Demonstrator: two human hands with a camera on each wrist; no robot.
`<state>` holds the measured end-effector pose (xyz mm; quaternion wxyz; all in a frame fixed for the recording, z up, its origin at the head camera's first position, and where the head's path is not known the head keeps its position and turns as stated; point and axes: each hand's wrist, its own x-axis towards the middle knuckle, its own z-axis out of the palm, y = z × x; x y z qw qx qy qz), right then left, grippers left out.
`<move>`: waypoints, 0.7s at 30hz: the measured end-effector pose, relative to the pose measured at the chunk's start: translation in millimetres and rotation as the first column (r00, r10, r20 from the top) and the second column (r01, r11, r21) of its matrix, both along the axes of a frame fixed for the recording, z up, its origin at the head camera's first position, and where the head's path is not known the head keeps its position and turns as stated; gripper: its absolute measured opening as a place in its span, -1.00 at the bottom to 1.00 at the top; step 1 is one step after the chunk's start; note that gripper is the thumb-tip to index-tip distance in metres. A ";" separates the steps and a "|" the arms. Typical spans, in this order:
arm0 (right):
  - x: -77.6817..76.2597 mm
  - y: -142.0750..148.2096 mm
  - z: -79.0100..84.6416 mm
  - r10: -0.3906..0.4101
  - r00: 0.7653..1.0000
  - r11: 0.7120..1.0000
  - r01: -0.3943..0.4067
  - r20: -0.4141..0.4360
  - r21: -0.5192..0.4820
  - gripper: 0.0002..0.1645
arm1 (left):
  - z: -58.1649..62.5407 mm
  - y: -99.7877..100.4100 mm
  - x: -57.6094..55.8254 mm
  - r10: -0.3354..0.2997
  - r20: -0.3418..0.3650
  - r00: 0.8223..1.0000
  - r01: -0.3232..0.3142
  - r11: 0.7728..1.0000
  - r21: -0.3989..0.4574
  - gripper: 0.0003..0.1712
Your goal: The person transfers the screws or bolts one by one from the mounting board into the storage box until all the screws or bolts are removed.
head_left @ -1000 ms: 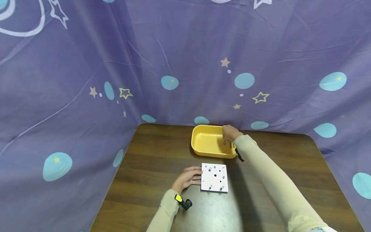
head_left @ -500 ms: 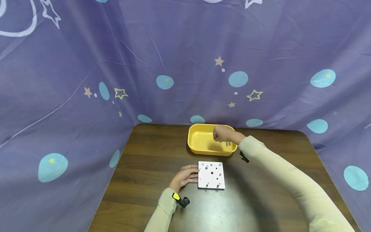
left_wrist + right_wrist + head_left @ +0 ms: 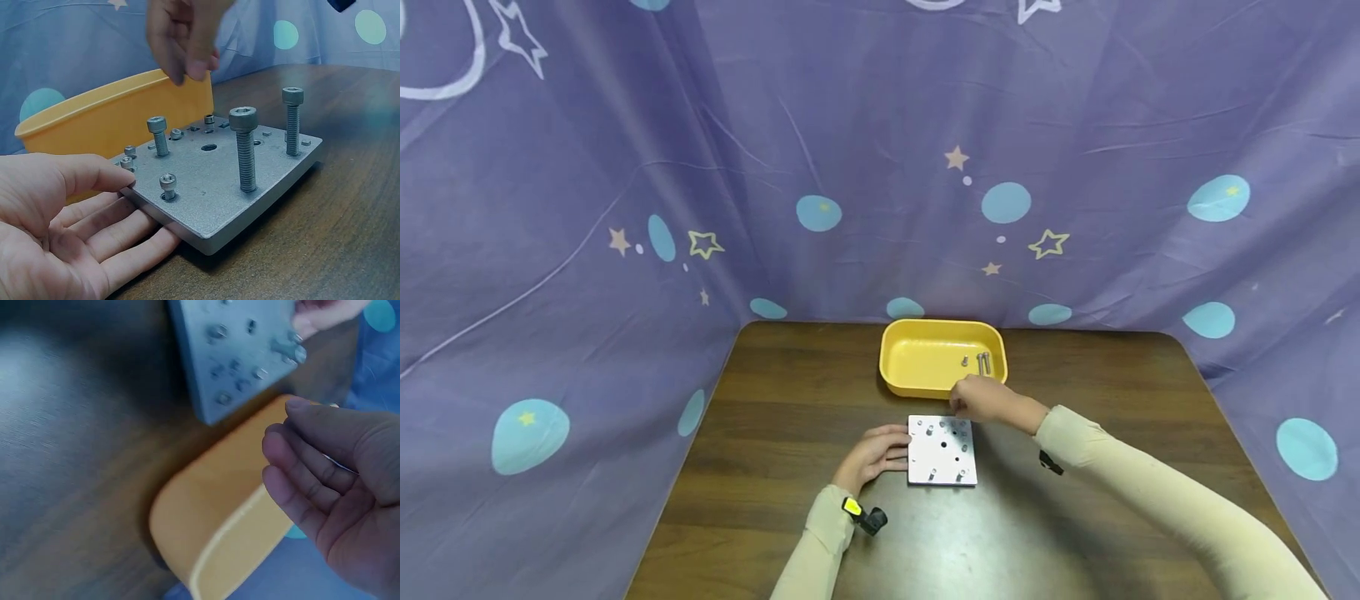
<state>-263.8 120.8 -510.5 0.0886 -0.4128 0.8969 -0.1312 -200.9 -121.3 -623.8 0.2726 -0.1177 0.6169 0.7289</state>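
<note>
**bolt_lurker:** So where's your left hand (image 3: 81, 222) right now?

**me:** On the metal plate (image 3: 206, 190), at its left edge. Thumb's on the top, fingers tucked against the side, so I've basically got that edge pinched. The plate lies flat on the wooden table (image 3: 775, 425), just this side of the yellow tray (image 3: 917, 392).

**bolt_lurker:** And the right hand (image 3: 983, 398)?

**me:** Hanging over the plate's far edge, right by the tray's near wall. Fingers are bent in with the thumb close to them, so a pretty narrow gap. Can't tell you if there's something small in there, the tips hide it. They're clear of the plate though.

**bolt_lurker:** What's in the plate?

**me:** Socket-head screws of different lengths. Two long screws (image 3: 245, 153) stand upright along the side nearest me, a medium screw (image 3: 157, 134) sits farther back, and there's a bunch of short ones that barely poke up. A few bare holes too, like the one (image 3: 209, 147) around the middle.

**bolt_lurker:** Tray?

**me:** Two long bolts (image 3: 983, 363) side by side at the right end, plus a short one (image 3: 965, 361) to their left.
</note>
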 end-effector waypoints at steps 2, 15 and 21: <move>4.9 2.7 -6.0 -0.018 1.000 1.000 0.019 -0.012 0.004 -0.83 | 0.0 0.1 0.0 0.001 0.002 1.000 -0.001 1.000 0.001 -0.42; 19.1 4.6 -38.3 -0.233 0.972 0.971 0.231 0.024 0.055 -0.48 | -0.9 -0.2 2.2 0.005 0.012 1.000 -0.005 1.000 0.010 -0.43; 19.0 2.0 -43.4 -0.263 0.964 0.964 0.264 -0.020 0.033 -0.50 | 1.2 0.0 1.9 0.005 0.008 1.000 -0.005 1.000 0.005 -0.43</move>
